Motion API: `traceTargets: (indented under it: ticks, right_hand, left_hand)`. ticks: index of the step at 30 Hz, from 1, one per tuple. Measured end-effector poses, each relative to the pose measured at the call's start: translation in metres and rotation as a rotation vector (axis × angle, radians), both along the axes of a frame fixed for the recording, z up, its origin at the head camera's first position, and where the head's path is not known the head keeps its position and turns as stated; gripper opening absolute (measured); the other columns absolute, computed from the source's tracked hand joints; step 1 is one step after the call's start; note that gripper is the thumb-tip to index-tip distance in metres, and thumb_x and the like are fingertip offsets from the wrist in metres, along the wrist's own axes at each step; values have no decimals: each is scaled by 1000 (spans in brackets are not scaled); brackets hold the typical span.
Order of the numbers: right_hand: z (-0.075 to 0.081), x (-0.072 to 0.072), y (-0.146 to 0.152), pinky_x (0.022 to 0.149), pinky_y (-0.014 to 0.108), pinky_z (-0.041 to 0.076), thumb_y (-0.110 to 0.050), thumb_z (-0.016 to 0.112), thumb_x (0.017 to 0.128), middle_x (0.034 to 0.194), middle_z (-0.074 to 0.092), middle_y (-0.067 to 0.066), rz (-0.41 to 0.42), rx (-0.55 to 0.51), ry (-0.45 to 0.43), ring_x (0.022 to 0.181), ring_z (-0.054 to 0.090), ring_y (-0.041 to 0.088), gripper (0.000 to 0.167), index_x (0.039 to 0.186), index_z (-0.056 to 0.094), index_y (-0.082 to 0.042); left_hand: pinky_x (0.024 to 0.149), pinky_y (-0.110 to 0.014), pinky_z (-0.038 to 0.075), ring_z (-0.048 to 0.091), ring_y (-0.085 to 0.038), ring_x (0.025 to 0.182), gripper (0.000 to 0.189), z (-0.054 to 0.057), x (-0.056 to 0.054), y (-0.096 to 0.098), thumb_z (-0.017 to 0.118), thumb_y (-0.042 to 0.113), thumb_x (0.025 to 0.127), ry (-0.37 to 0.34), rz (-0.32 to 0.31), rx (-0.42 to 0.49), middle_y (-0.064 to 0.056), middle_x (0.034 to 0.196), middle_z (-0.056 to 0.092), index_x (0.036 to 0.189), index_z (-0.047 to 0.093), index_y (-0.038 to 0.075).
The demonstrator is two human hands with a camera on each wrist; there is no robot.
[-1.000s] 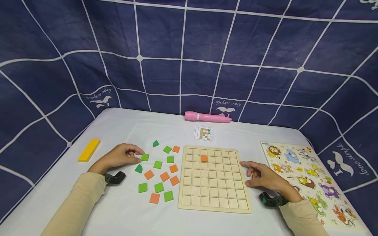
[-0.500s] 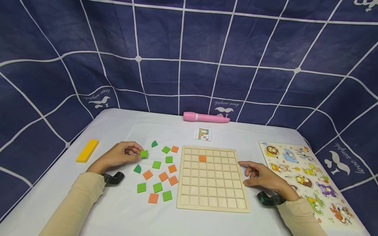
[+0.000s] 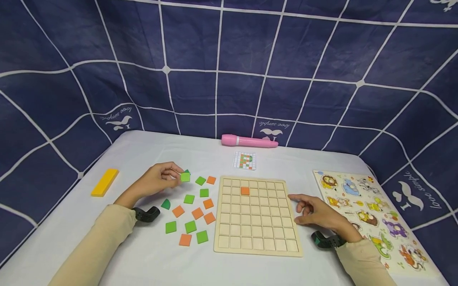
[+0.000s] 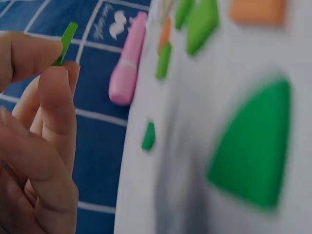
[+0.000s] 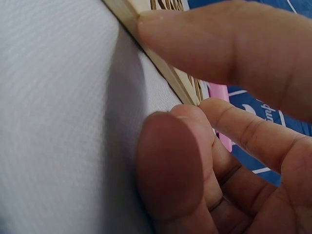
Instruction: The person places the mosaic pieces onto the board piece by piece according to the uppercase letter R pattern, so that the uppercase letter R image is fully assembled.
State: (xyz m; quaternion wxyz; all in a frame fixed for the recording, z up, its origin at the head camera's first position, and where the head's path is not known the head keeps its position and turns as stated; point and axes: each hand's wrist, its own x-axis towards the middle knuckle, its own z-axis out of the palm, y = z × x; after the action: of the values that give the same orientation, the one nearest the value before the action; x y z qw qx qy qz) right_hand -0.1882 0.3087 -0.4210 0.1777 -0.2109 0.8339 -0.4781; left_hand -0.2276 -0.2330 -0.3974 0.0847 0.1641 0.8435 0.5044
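In the head view my left hand (image 3: pixel 161 177) is raised over the far side of the loose tiles. Thumb and fingertips pinch a small green square tile (image 3: pixel 185 177), seen edge-on in the left wrist view (image 4: pixel 68 41). Behind it, a dark green quarter-round tile is mostly hidden. My right hand (image 3: pixel 316 213) rests beside the wooden grid board (image 3: pixel 262 254), thumb and index fingertips touching its right edge, as the right wrist view shows. One orange square tile (image 3: pixel 245 191) sits in a cell near the board's upper left.
Several green tiles (image 3: pixel 191 227) and orange tiles (image 3: pixel 197 213) lie left of the board, with a quarter-round tile (image 3: pixel 165 204). A pattern card (image 3: pixel 245 161) and pink recorder-like tube (image 3: pixel 249 141) lie behind it. An animal puzzle (image 3: pixel 372 218) is right, a yellow block (image 3: pixel 105 182) left.
My left hand has picked up the green square tile from the table and carried it up, away from me and to the right. The right hand stays at the board's edge.
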Motion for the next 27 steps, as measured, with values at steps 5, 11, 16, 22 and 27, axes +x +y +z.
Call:
traceTargets:
  ticks: [5,11,16,22,27]
  right_hand:
    - [1,0,0,66,24,46,-1,84,86,100,56,10,-2,3,3,77,53,11,75,149,47,20]
    - [1,1,0,66,25,46,-2,84,87,101,56,10,-3,5,-4,77,53,11,76,149,46,19]
    - [1,1,0,66,24,46,-2,84,86,101,56,11,-11,5,-10,78,53,12,77,149,47,19]
    - [1,1,0,65,24,45,-1,84,86,100,56,10,-11,0,-11,77,53,11,76,149,46,19]
    - [1,2,0,65,24,45,1,83,86,101,56,9,-1,-20,-9,77,52,11,75,148,45,21]
  left_hand:
    - [53,-25,42,53,-12,64,36,10,-3,21,74,6,96,-31,-26,53,-11,106,75,129,66,-6]
    - [54,-26,40,57,-20,70,36,14,-7,48,73,10,99,-67,-36,61,-14,110,76,132,65,-3]
    - [54,-26,40,66,-30,85,34,14,-8,69,72,12,100,-111,-46,55,-13,110,76,132,66,1]
    - [53,-25,37,65,-26,79,33,13,-7,90,70,7,100,-120,-109,101,-10,106,77,132,64,-3]
    - [51,-24,35,49,-14,63,34,13,-7,105,70,6,98,-124,-150,113,-10,103,76,130,65,-3]
